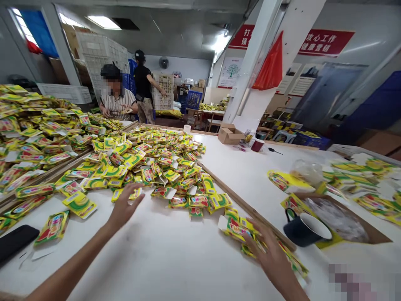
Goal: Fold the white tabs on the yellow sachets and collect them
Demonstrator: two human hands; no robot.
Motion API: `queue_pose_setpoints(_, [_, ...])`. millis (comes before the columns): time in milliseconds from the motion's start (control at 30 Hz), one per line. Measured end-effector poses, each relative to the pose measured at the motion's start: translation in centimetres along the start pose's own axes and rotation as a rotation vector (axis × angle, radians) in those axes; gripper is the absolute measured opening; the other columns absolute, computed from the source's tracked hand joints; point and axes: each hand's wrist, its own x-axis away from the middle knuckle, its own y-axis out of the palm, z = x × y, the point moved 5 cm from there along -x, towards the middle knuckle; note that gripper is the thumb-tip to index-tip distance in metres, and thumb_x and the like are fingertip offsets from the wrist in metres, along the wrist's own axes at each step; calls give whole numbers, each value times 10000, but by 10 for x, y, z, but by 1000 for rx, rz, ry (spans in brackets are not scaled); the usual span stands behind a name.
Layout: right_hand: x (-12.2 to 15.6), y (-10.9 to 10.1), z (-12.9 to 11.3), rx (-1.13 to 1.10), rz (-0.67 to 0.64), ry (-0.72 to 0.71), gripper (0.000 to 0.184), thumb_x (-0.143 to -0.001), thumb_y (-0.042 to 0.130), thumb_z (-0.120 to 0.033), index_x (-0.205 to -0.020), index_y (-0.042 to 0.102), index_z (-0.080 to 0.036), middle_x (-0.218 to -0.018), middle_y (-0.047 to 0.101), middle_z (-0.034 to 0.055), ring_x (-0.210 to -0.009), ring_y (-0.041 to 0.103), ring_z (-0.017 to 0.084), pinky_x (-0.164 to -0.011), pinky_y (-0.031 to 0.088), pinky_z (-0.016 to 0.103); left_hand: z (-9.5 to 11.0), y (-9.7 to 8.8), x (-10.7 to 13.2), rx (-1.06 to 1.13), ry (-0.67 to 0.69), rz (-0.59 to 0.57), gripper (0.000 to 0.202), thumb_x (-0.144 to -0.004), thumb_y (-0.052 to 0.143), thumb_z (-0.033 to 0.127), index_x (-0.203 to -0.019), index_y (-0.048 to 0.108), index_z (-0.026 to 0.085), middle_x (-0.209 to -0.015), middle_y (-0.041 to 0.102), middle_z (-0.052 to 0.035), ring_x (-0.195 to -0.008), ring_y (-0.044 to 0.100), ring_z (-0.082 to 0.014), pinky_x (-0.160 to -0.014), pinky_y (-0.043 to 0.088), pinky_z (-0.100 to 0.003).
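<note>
My left hand [124, 207] reaches over the white table with fingers spread, at the front edge of a heap of small yellow-green printed cartons [169, 163]. One carton [117, 195] lies partly behind its fingers; whether they touch it I cannot tell. On the right, my right hand [266, 246] has its fingers stretched out over several cartons beside a wooden strip. A carton with an open white flap [234, 228] lies by its fingertips and seems to touch them. Two more cartons, a yellow-green one [79, 204] and a red-printed one [52, 228], lie left of my left hand.
A dark mug [305, 230] stands right of the wooden strip [244, 205], by an opened box of clear plastic [336, 219]. A black phone [19, 242] lies at left. A bigger carton heap [40, 133] rises beyond a divider. Two people [117, 100] work behind.
</note>
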Motion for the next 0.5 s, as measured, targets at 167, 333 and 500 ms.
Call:
queue_pose_setpoints(167, [-146,90,-42,-133,-53,-195,453,-838,538,-543,-1179,584,-247,-1168,566,94,-1145,512,283,-1000,395,458,-70,-65,-98,-301,32,204,461,-848,490,548,-1139,574,201,-1159,585,-97,-1126,527,-287,-979,424,-431])
queue_pose_setpoints(333, [-276,186,-81,-151,-127,-268,492,-836,532,-570,-1154,616,-203,-1172,548,124,-1168,483,298,-1024,349,453,-150,-100,-171,-537,-129,232,703,-840,343,706,-1207,533,137,-1178,564,-83,-1175,465,-308,-1028,351,-436])
queue_pose_setpoints(500, [-348,287,-102,-152,-263,-204,626,-835,501,-653,-1267,573,-206,-1312,481,153,-1227,438,342,-1018,324,485,-211,-99,-212,-581,-275,165,791,-786,367,774,-1166,541,102,-1195,580,-90,-1212,409,-388,-1014,315,-511])
